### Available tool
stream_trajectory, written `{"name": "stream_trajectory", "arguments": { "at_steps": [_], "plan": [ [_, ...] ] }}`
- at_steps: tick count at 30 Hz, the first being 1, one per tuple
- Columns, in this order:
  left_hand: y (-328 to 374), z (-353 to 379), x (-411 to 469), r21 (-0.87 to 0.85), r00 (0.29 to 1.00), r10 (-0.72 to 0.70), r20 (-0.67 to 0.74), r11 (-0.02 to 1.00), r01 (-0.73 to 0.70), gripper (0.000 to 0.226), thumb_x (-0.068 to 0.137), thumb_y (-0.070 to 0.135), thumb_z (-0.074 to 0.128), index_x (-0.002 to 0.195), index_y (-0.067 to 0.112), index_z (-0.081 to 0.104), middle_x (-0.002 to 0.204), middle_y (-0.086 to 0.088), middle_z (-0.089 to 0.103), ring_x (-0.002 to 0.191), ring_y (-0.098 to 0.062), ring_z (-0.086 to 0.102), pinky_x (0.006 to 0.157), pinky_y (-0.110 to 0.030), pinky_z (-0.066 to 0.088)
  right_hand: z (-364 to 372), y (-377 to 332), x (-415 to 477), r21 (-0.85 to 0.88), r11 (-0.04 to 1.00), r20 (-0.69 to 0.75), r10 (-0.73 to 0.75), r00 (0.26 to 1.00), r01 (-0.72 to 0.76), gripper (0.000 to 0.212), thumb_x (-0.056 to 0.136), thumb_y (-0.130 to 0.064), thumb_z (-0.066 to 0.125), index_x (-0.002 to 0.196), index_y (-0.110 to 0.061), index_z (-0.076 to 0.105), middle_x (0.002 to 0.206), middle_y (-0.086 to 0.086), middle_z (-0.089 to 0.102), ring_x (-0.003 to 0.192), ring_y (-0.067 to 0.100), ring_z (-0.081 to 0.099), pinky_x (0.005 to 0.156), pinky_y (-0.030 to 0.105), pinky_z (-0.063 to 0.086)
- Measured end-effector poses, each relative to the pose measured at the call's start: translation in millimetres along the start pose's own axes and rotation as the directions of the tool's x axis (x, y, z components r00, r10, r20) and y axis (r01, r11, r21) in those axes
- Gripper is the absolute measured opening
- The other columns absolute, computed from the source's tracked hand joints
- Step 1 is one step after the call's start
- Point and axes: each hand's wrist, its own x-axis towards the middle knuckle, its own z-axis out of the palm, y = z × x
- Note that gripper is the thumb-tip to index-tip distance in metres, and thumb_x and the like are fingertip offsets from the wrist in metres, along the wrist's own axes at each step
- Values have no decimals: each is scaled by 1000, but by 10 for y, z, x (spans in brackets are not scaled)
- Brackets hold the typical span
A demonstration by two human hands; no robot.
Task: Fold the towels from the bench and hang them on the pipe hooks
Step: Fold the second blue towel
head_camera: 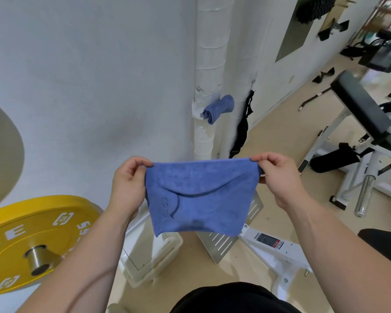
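Both hands are raised in the near middle of the scene, holding a blue towel (201, 199) stretched between them. The left hand (128, 184) pinches the towel's upper left corner between thumb and curled fingers. The right hand (278, 175) pinches the upper right corner the same way. The top edge runs nearly straight from one hand to the other, and the cloth hangs below it in the air, touching nothing else. It is doubled over: a curved hem crosses the front layer, with small dark lettering near its left side.

Farther off, a white wrapped pipe (209, 41) stands upright against the wall (88, 86). A hung towel (218, 108), also blue and folded into a narrow bundle, hangs on the pipe's right side, about halfway up the visible length. Just right of it a black strap (242, 129) hangs down toward the floor (280, 136).

At the far right stands the worktop (366, 114), with a dark pad on a white frame. At the near left a yellow plate (32, 233) sits on a metal sleeve (37, 259). Below the towel, a slotted metal foot (219, 245) of a white frame lies on the floor.
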Motion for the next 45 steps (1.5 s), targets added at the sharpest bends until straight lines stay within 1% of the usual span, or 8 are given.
{"name": "stream_trajectory", "arguments": {
  "at_steps": [8, 11, 14, 19, 25, 37, 43, 45],
  "plan": [
    [191, 334, -487, 88, 993, 61, 103, 994, -70, 37, 94, -8, 44, 76, 13, 69, 67, 16, 67, 62, 1, 58, 60, -13, 46, 441, -148, -484, -42, 987, 363, -128, 923, 154, 46, 86, 15, 50, 88, -21, 77, 75, 1, 74, 66, 11, 68, 67, 25, 56],
    [262, 458, -665, 58, 968, 79, 237, 994, -96, 30, 100, -5, 46, 101, 17, 67, 68, 17, 68, 62, 3, 60, 63, -10, 46, 573, -160, -559, -109, 949, 462, -215, 860, 296, 36, 82, 11, 63, 83, -22, 78, 64, -6, 60, 58, 7, 54, 62, 22, 50],
    [264, 519, -743, 10, 960, 61, 272, 998, -66, 37, 102, -2, 48, 125, 26, 55, 62, 5, 64, 61, -2, 58, 65, -11, 45, 602, -171, -555, -154, 892, 493, -304, 815, 426, 25, 79, 4, 74, 85, -19, 78, 86, -6, 53, 70, 5, 54, 68, 11, 43],
    [202, 577, -783, 32, 955, -82, 286, 997, 76, 27, 99, -1, 56, 109, 20, 68, 81, -33, 64, 75, -25, 55, 71, -35, 47, 470, -57, -406, -140, 863, 557, -338, 759, 486, 13, 76, -16, 75, 81, -27, 72, 95, -7, 60, 92, 2, 58, 82, 9, 39],
    [242, 772, -739, 181, 972, -124, 201, 980, 88, 24, 97, 3, 60, 91, 22, 73, 80, -5, 78, 75, -15, 68, 76, -34, 56, 331, -111, -171, -201, 827, 701, -253, 667, 525, 29, 81, -16, 81, 76, -40, 66, 87, -12, 66, 89, -1, 60, 77, 9, 42],
    [536, 1718, -624, 116, 959, -70, 274, 992, 39, 16, 87, 9, 75, 88, 25, 78, 91, -12, 79, 91, -27, 74, 89, -41, 55, -223, -148, 747, -17, 794, 679, -437, 590, 608, 33, 70, -15, 88, 69, -16, 54, 66, 1, 57, 61, 4, 47, 59, 16, 39],
    [556, 2177, -508, 58, 979, -58, 196, 997, 48, 28, 77, -1, 72, 89, 24, 78, 91, -22, 76, 85, -31, 69, 80, -64, 53, -602, -57, 1261, 24, 807, 772, -390, 501, 590, 21, 79, -25, 83, 81, -24, 62, 80, -3, 65, 78, 18, 61, 73, 32, 51],
    [568, 2281, -487, 14, 993, -30, 114, 999, 28, 39, 83, -15, 66, 97, 20, 76, 92, -11, 78, 89, -24, 73, 81, -50, 58, -737, 38, 1427, -1, 751, 826, -372, 424, 661, 20, 77, -35, 84, 83, -30, 65, 96, -12, 63, 94, 10, 60, 83, 26, 47]
  ]
}}
